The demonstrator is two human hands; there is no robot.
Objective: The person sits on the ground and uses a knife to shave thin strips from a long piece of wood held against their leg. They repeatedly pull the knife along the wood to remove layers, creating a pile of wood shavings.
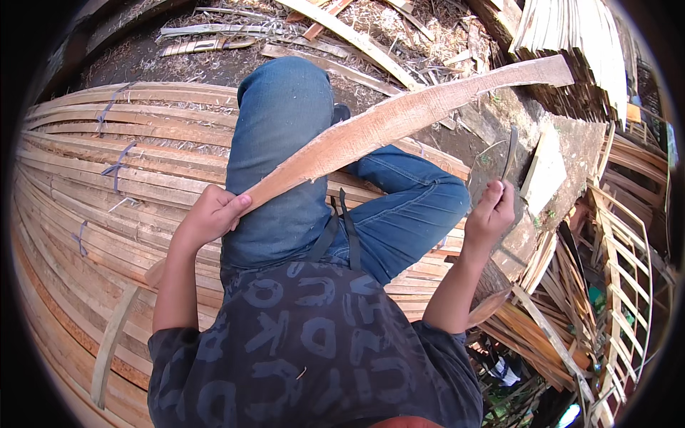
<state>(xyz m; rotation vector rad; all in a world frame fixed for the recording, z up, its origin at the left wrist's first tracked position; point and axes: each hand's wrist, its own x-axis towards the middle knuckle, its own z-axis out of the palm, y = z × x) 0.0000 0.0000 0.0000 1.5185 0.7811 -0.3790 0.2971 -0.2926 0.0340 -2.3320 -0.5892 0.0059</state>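
Note:
My left hand is closed on the narrow near end of a long, pale brown wooden slat, thumb on top. The slat slants up and right, passing over my raised knee, and its far end hangs beyond my legs with a rough, fuzzy edge. To the right, my right hand is closed round a knife whose thin dark blade points away from me; its handle is mostly hidden in the fist. The blade stands apart from the slat.
I sit on bundled wooden strips tied with blue cord. Offcuts and shavings litter the ground ahead. A stone block is on the right, with a stack of pale slats behind it and a slatted wooden frame nearer.

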